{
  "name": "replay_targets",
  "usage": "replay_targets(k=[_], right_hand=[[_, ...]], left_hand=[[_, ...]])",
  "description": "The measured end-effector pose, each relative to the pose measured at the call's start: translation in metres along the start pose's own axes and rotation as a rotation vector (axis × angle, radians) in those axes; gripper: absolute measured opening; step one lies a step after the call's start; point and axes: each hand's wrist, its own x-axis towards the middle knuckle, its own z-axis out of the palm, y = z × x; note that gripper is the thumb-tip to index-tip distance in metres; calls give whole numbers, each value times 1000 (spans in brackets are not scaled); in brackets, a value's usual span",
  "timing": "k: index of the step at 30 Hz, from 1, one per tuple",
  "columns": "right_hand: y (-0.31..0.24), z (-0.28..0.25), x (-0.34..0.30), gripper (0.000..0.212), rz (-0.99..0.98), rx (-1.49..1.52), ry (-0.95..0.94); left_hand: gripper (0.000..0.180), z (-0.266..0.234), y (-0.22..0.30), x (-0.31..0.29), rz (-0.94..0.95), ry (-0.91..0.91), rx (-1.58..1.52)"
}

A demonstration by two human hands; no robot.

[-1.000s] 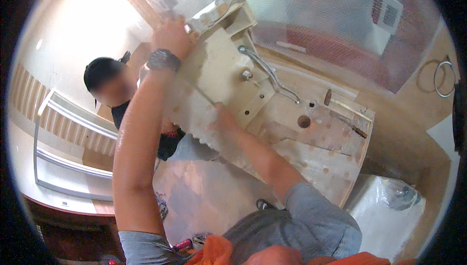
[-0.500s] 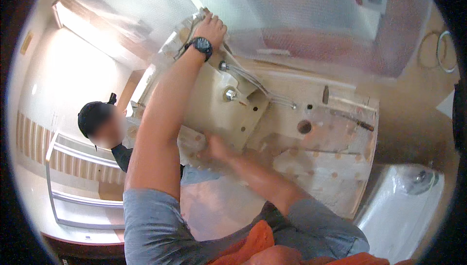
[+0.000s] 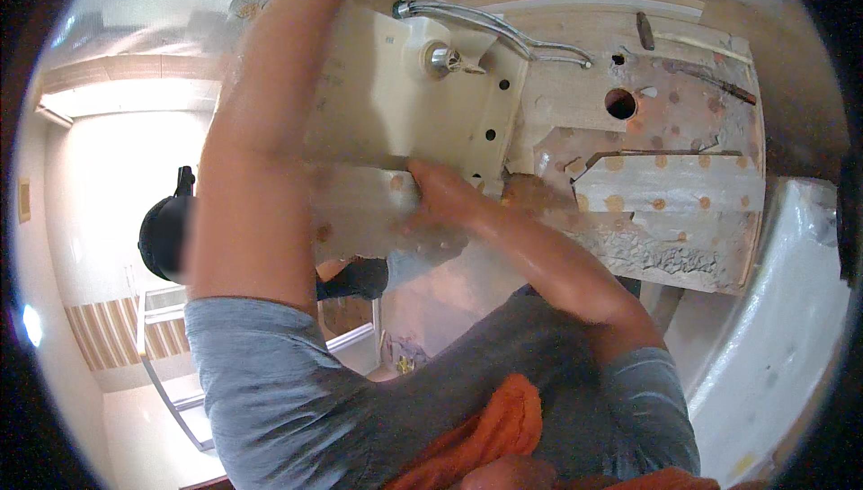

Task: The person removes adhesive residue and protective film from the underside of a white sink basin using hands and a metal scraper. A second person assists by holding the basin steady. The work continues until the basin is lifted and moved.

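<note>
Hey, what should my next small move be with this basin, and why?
I'd probably pause and check that the metal hoses are free before shifting the cream basin. They run from its underside out over the spotted board, and I can't tell whether their far ends are loose. Your right hand grips the near edge; your left hand is out of view.

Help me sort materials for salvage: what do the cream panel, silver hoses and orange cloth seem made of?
Cream panel: possibly moulded plastic or ceramic, smooth with faint sheen. Silver hoses: probably metal-braided, given their shiny streaks. Orange cloth: likely matte fabric, falling in soft folds.
</note>
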Motion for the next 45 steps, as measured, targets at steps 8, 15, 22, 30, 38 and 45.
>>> replay_targets(k=[8, 15, 22, 30, 38, 45], right_hand=[[-8, -4, -3, 78, -30, -12, 20], [-13, -3, -6, 79, 9, -41, 45], [-15, -5, -11, 79, 47, -36, 81], [-14, 1, -10, 80, 66, -66, 43], [-19, -3, -22, 82, 78, -17, 115], [-32, -2, -25, 83, 161, -2, 98]], left_hand=[[26, 19, -7, 8, -5, 83, 16], [26, 26, -5, 15, -23, 32, 13], [26, 0, 2, 13, 3, 15, -33], [26, 26, 0, 19, -66, 28, 27], [28, 9, 7, 17, -50, -30, 83], [29, 17, 3, 16, -62, -36, 74]])
